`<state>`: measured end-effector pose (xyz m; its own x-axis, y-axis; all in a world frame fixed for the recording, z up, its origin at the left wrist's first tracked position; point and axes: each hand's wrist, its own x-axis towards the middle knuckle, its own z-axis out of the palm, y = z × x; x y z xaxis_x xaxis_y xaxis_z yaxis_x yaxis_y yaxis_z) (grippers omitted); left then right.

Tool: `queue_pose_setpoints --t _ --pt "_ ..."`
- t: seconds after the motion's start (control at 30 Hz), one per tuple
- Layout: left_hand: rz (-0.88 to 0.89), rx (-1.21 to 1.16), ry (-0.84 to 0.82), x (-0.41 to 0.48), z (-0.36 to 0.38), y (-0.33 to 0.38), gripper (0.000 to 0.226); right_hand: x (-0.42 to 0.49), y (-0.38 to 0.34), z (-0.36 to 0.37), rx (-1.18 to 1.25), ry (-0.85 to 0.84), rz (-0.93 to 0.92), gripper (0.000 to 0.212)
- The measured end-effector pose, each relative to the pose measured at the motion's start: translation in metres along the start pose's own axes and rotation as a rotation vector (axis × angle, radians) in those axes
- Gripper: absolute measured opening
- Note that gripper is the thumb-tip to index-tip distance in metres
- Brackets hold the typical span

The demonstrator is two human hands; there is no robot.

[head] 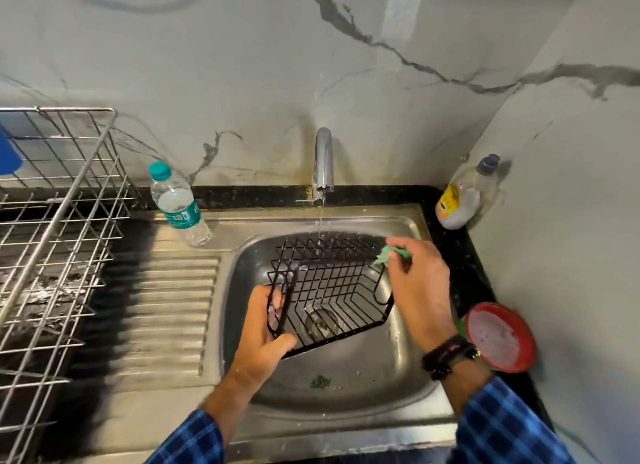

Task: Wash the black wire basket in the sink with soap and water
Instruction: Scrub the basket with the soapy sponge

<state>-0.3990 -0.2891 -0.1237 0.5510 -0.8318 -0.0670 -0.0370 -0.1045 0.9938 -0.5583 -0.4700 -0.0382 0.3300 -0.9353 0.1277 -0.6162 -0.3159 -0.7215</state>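
Basket (pixel 332 290) tilted in sink (pixel 346 425), far wall under tap (pixel 323 162) stream at 12. Left hand (pixel 263 335) grips its 9 o'clock end. Right hand (pixel 415 283) pinches green scrubber (pixel 394 254) against rim at 2 — long axis 9 to 3, right hand nearer far wall.

The black wire basket (pixel 332 290) stands tilted in the sink (pixel 363 377), open side toward me, far wall under the thin water stream (pixel 321 218). My left hand (pixel 263 332) grips its left end; my right hand (pixel 415 283) holds a green scrubber (pixel 394 252) at its right rim.
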Motion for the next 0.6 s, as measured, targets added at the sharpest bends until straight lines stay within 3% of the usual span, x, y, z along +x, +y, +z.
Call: queue_pose_setpoints --t 0.17,0.3,0.43,0.6 --pt "0.013 0.108 -0.145 -0.001 0.002 -0.006 0.062 0.007 -0.027 0.006 -0.069 -0.379 -0.076 0.013" --pt "0.079 0.061 -0.056 -0.007 0.0 -0.005 0.075 0.006 -0.041 0.002 0.054 -0.458 -0.127 0.011" --pt "0.058 0.129 -0.134 0.001 -0.003 -0.009 0.06 0.002 -0.047 0.006 0.219 -0.504 -0.187 0.013" --pt "0.113 0.206 -0.135 0.007 -0.004 -0.005 0.059 0.023 -0.03 0.001 0.002 -0.555 -0.166 0.009"
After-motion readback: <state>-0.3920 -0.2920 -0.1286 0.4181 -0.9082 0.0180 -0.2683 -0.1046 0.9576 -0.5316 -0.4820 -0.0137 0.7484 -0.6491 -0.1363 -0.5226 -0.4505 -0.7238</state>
